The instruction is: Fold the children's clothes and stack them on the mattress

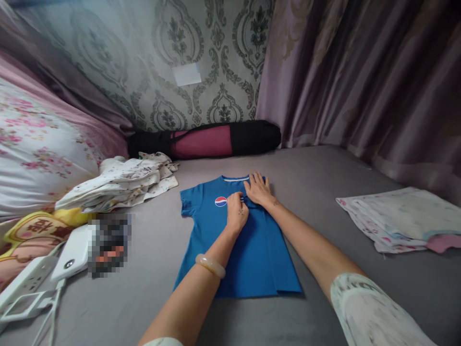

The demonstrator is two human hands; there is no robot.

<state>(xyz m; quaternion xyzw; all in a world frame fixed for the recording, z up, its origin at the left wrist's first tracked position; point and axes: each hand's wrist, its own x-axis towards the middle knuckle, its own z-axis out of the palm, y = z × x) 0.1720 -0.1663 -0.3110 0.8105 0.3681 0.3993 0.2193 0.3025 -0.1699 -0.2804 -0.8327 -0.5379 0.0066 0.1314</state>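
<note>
T-shirt [252, 259] in blue stretches near to far beneath my right hand [258, 190], spread on its far-right shoulder, and left hand [237, 211], curled nearer mid-chest, grip unclear.

The shirt [257, 250] is plain bright blue, its round emblem [221, 201] red, white and blue. The sheet [313, 175] is solid grey. Dark damask motifs cover the grey wallpaper [219, 57]; the curtain [320, 86] is mauve-purple. The long bag [203, 142] is black with a maroon middle. Pink flowers dot the white pillow [46, 149]. The left clothes pile [126, 180] is white with small dark specks. The bangle [211, 266] is creamy.
</note>
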